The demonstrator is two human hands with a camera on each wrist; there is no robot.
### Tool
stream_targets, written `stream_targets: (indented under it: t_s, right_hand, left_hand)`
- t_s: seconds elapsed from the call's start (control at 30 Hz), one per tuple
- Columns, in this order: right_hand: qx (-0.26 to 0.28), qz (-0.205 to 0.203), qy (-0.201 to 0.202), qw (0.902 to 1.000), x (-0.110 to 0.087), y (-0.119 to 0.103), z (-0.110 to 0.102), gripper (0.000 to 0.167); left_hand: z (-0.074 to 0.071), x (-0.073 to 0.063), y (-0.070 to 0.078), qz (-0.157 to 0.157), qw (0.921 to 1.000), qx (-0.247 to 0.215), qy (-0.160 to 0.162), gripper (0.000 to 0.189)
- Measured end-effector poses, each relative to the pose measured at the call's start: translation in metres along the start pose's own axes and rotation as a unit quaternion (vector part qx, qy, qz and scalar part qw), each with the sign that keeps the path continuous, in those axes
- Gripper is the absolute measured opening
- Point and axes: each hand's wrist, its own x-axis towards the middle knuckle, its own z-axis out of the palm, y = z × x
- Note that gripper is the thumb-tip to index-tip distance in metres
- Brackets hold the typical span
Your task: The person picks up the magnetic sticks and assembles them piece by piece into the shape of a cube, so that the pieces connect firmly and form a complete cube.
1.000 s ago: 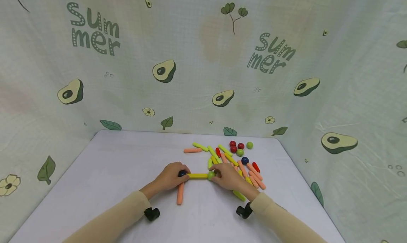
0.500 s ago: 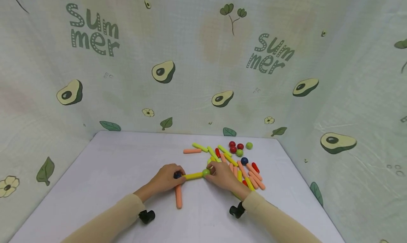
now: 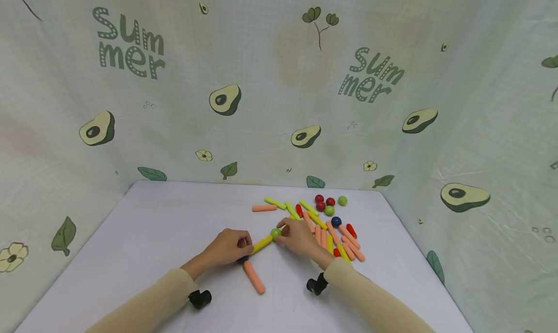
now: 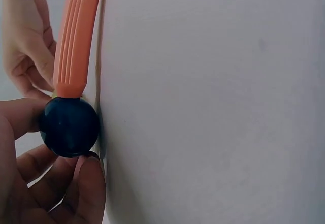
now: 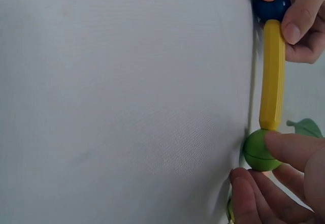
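My left hand (image 3: 228, 247) pinches a dark blue ball (image 4: 69, 126) between thumb and fingers. From that ball runs a yellow ridged rod (image 3: 262, 244), ending at a light green ball (image 3: 275, 233). My right hand (image 3: 298, 237) grips the green ball, its thumb or finger lying over it in the right wrist view. An orange ridged rod (image 3: 254, 277) also joins the blue ball and points toward me on the table. In the head view the left fingers cover most of the blue ball.
Several loose orange, yellow, lime and red rods lie in a scatter (image 3: 333, 233) right of and behind my right hand. Red balls (image 3: 320, 206), green balls (image 3: 329, 210) and a blue ball (image 3: 336, 221) sit near them. A printed cloth (image 3: 261, 129) rises behind the white table (image 3: 174, 212).
The joined piece has turned: the yellow rod now slants up to the right, and the orange rod's near end has swung right. The right hand has moved left and slightly away from me.
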Motion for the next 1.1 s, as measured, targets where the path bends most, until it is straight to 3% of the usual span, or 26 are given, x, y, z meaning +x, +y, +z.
stream_targets:
  t_s: [0.6,0.7,0.9,1.1]
  right_hand:
    - [0.031,-0.004,-0.016,0.9994,0.019,-0.007,0.011,0.024]
    - [0.035,-0.003,-0.021,0.9992,0.021,-0.007,0.011,0.024]
    - [0.037,-0.016,-0.021,0.9990,0.023,-0.006,0.013,0.023]
    - [0.049,-0.035,-0.033,0.9976,0.025,-0.008,0.019,0.022]
  left_hand:
    - [0.002,-0.002,0.004,0.002,0.9995,-0.011,-0.029,0.018]
    - [0.001,0.001,0.003,0.000,0.9999,-0.010,-0.013,0.016]
    - [0.001,0.018,-0.008,-0.015,0.9982,-0.020,0.055,0.006]
    - [0.005,0.033,-0.017,-0.008,0.9978,-0.041,0.050,0.013]
